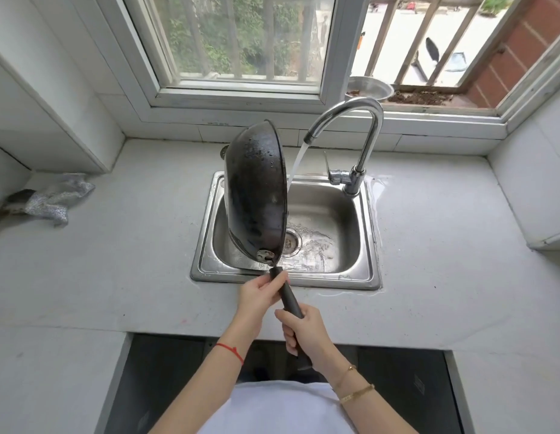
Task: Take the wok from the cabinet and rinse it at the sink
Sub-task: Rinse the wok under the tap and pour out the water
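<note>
A black wok (256, 189) is tipped on its side over the steel sink (365, 245), its wet underside facing left and its open side toward the faucet. Both hands hold its long dark handle (289, 300). My left hand (260, 292) grips the handle's upper end near the wok. My right hand (303, 330) grips lower down. Water runs from the curved chrome faucet (363, 126) in a stream (296, 166) that passes behind the wok's rim.
A crumpled silvery cloth (53, 198) lies on the white counter (116, 261) at the left. A metal bowl (368, 89) stands on the window ledge behind the faucet. White cabinet walls flank both sides. A dark open space lies below the counter edge.
</note>
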`<state>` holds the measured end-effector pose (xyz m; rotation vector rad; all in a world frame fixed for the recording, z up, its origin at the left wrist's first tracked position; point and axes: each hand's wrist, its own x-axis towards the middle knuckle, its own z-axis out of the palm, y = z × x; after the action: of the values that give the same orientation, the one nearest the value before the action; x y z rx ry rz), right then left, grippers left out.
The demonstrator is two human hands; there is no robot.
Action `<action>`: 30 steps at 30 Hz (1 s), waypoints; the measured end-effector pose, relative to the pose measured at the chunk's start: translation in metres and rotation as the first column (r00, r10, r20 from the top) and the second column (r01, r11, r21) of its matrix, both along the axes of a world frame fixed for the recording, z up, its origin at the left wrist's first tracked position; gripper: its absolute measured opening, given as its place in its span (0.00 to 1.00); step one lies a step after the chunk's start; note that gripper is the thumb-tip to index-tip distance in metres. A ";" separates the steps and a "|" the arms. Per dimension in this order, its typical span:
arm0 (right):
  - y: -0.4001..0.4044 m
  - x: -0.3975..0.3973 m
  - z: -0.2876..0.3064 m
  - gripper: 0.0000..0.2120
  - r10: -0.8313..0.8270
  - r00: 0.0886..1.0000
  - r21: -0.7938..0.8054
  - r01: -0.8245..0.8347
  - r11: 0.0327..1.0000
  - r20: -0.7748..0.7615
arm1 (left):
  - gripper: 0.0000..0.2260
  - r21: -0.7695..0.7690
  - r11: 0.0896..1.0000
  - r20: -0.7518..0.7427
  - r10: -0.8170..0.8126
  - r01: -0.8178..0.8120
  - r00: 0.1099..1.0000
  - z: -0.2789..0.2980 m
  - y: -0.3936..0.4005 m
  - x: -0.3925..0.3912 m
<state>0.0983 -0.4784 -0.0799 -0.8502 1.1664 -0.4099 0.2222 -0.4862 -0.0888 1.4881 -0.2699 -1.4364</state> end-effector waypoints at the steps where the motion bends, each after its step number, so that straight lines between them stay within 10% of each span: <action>1: 0.000 -0.001 -0.001 0.09 0.000 1.000 0.002 0.000 1.000 0.006 | 0.12 -0.015 1.000 -0.110 -0.007 0.005 0.994 0.000 0.001 0.000; 5: 0.001 0.001 -0.001 0.08 -0.020 0.998 0.041 0.018 0.999 0.053 | 0.10 -0.055 0.998 -0.353 0.013 -0.035 0.935 0.000 0.005 -0.006; 10: -0.001 -0.001 0.000 0.08 -0.041 0.999 0.052 0.039 0.998 0.035 | 0.07 -0.044 0.998 -0.180 0.035 -0.044 0.983 0.002 -0.002 -0.017; 18: 0.002 0.000 0.002 0.11 -0.053 0.913 -0.248 -0.054 0.967 -0.404 | 0.06 -0.053 0.997 -0.199 0.043 -0.054 0.979 -0.005 -0.004 -0.024; 30: 0.001 -0.003 -0.011 0.08 0.005 0.939 -0.172 -0.068 0.983 -0.345 | 0.08 -0.010 1.000 -0.020 -0.018 0.018 1.000 -0.015 -0.005 -0.026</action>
<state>0.0952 -0.4775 -0.0904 -1.1334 1.4477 -0.3484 0.1964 -0.4912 -0.1039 1.4660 -0.2785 -1.4613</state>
